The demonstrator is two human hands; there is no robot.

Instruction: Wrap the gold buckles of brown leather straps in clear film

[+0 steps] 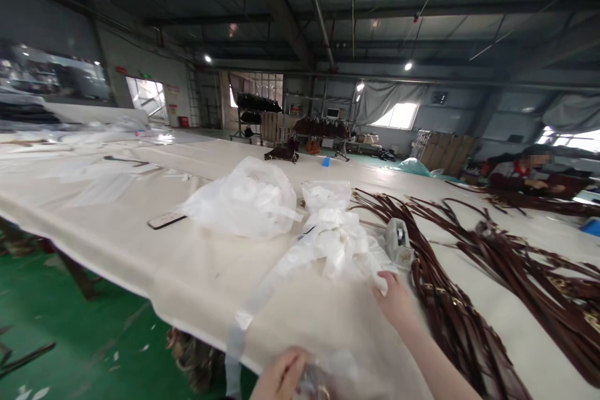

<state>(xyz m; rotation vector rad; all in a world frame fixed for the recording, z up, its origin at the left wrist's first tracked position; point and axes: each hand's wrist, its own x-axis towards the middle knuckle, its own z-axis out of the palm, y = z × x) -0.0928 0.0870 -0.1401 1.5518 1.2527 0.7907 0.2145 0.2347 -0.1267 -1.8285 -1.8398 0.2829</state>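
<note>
At the near table edge, my left hand [284, 375] is closed on a clear plastic bag [347, 367]. Blur hides most of what lies in the bag, though a gold-coloured metal bit shows at the bottom of the view. My right hand [397, 301] reaches forward with thumb and forefinger apart, beside a heap of white plastic bags [335, 234]. Just beyond its fingertips stands a grey tape dispenser [399, 244]. Dark brown leather straps [450, 319] with gold-coloured hardware lie in a bundle to the right of that hand.
A stuffed translucent plastic bag [248, 200] and a phone [166, 220] sit on the cream-covered table [197, 275]. A clear plastic strip [244, 319] hangs over the near edge. More brown straps [515, 262] spread rightward, where another person [520, 172] works.
</note>
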